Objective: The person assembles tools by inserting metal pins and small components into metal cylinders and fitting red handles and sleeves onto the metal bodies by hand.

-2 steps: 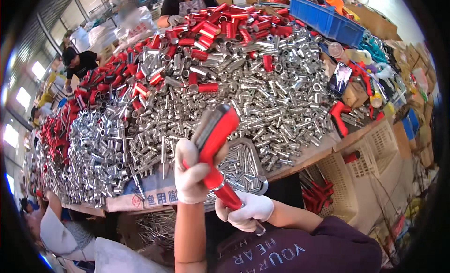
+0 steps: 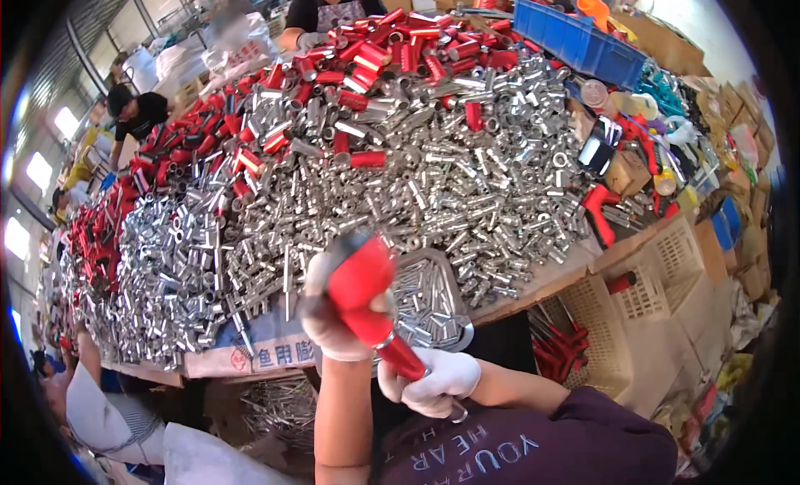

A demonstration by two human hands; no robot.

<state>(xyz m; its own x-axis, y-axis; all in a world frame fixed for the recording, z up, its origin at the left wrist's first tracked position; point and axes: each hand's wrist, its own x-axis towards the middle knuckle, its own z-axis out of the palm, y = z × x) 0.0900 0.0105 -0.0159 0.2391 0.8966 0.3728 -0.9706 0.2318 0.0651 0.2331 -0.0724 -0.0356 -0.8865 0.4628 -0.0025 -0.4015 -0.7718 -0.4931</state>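
A red hand tool with a black-backed, pistol-shaped handle [image 2: 364,272] is held up between my two gloved hands, tilted from upper left to lower right. My left hand [image 2: 329,314] wraps round it just below the handle. Round the lower end of its red barrel closes my right hand [image 2: 433,382], and a short metal tip sticks out beneath. Behind the tool, a grey metal tray [image 2: 457,306] of slim silver pins and small sleeves sits at the table's front edge. The exact kind of tool does not show.
A wide heap of silver metal fittings [image 2: 417,177] covers the table, with red barrels [image 2: 375,52] at the back. To the right lie a phone [image 2: 598,149] and another red handle [image 2: 600,212]. A blue crate [image 2: 575,39] stands behind; a cream plastic basket [image 2: 596,327] sits below. Co-workers are across and left.
The tool's handle end has dropped and swung a little to the left, tipping toward me. My left hand has turned with it; my right hand has stayed almost in place.
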